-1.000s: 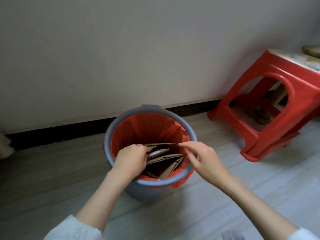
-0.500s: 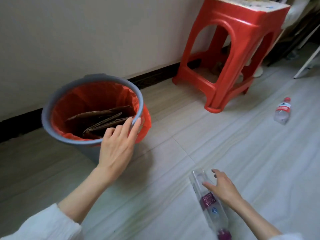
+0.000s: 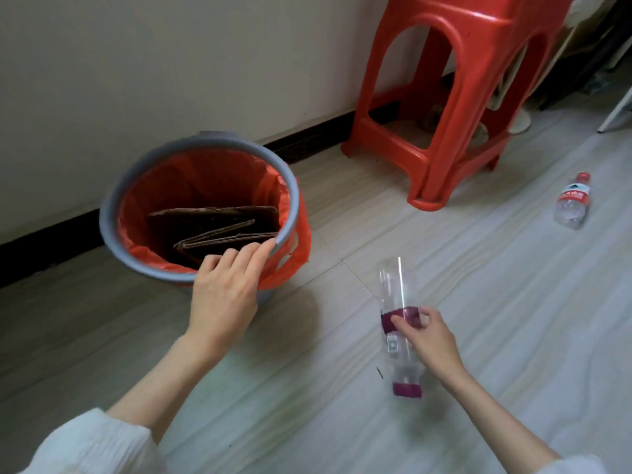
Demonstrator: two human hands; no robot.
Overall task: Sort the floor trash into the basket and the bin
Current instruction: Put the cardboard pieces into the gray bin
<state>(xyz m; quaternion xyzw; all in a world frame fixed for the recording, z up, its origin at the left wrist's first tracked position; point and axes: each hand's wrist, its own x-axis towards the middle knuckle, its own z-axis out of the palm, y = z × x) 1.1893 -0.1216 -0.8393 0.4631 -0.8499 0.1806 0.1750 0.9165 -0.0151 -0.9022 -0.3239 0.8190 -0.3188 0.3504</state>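
Note:
A grey bin (image 3: 113, 213) with a red liner stands by the wall, and folded brown cardboard (image 3: 219, 230) is stuffed inside it. My left hand (image 3: 225, 289) rests on the bin's near rim with the fingers laid over the edge. My right hand (image 3: 427, 336) grips a clear plastic bottle with a purple label and purple cap (image 3: 398, 302) around its middle; the bottle's base points away from me and its cap end is near the floor. A second clear bottle with a red label and red cap (image 3: 573, 201) lies on the floor at the right.
A red plastic stool (image 3: 455, 97) stands against the wall behind the bottles, with some items under it. A white rod (image 3: 615, 111) leans in at the right edge. Pale tiled floor lies between the bin and the bottles.
The view swung right from the bin. My right hand left the cardboard, reached the purple-labelled bottle on the floor and closed on it, lifting its base. My left hand moved to the bin rim.

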